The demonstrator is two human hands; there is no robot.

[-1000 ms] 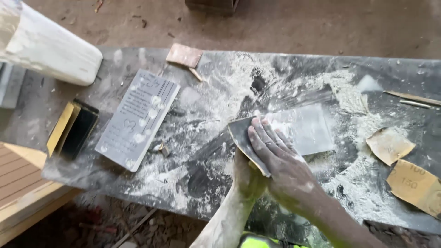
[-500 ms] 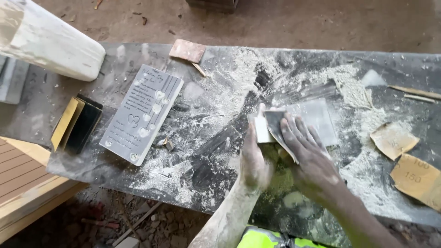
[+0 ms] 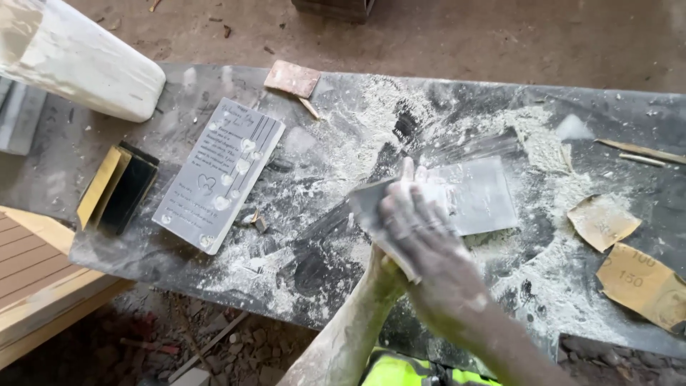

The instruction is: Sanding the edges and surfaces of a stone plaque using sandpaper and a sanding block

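Far left on the dusty counter sits a yellow-and-black block, then an engraved grey plaque. In the middle, both hands overlap: the right hand presses a grey sanding sheet flat on a grey slab, the left hand mostly hidden underneath, grip unclear. 2 tan sandpaper scraps lie far right.

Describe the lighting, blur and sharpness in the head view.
Head view: soft, even daylight, no hard shadows or glare; the right hand and the grey sheet under it are motion-smeared; the engraved grey plaque and sandpaper scraps read sharper; the white cylinder at the corner looks bright and soft.
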